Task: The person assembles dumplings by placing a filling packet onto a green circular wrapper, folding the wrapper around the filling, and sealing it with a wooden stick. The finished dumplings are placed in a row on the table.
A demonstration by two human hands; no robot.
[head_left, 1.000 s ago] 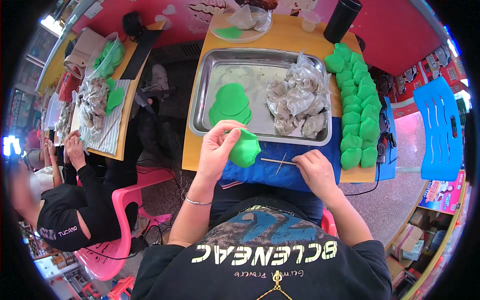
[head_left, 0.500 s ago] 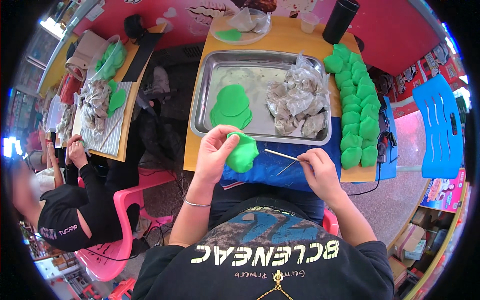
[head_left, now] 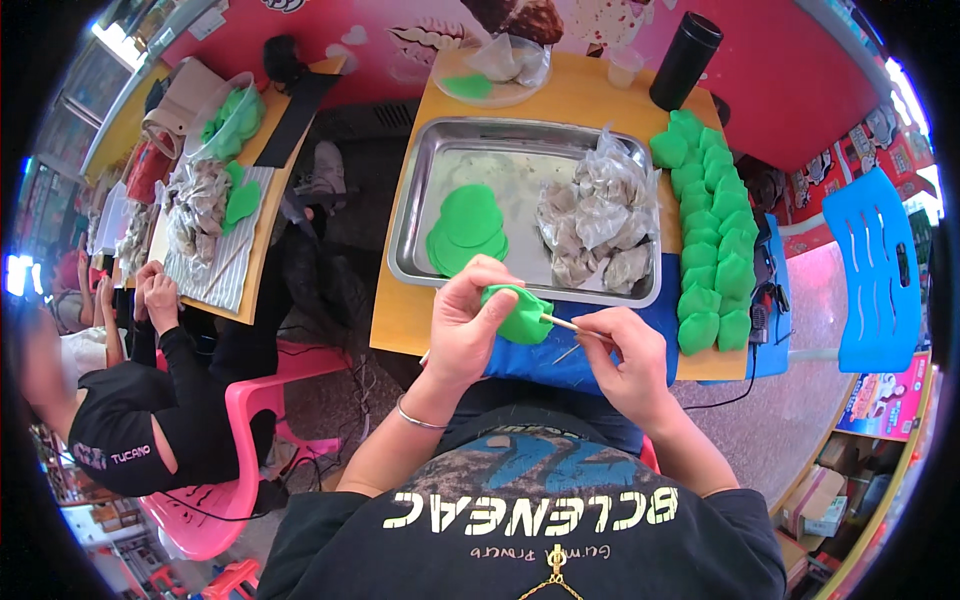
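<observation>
Just below the middle of the frame, the person's left hand (head_left: 468, 325) is curled around a folded green dough wrapper (head_left: 520, 313), fingers wrapped over its top and thumb beneath, holding it up over the near edge of the wooden table (head_left: 405, 315). The right hand (head_left: 625, 360), just right of it, pinches a thin wooden stick (head_left: 562, 323) between thumb and fingertips, and the stick's tip touches the right side of the green piece. A blue cloth (head_left: 570, 362) lies under both hands along the table's edge.

Above the hands, in the centre of the frame, sits a rectangular metal tray (head_left: 520, 165). A stack of flat green dough rounds (head_left: 467, 228) lies in its left half, and clear plastic bags of pale filling (head_left: 600, 225) fill its right half. Down the right side of the table runs a double row of finished green dumplings (head_left: 715, 235), packed close together. At the top stand a black cylindrical flask (head_left: 686, 47) and a plate (head_left: 490, 82) with a bit of green dough and a plastic bag on it.

At the left of the frame another person in black (head_left: 125, 420) sits on a pink plastic chair (head_left: 260, 440) at a second table with more green pieces. A blue plastic chair (head_left: 880, 270) stands at the right edge.
</observation>
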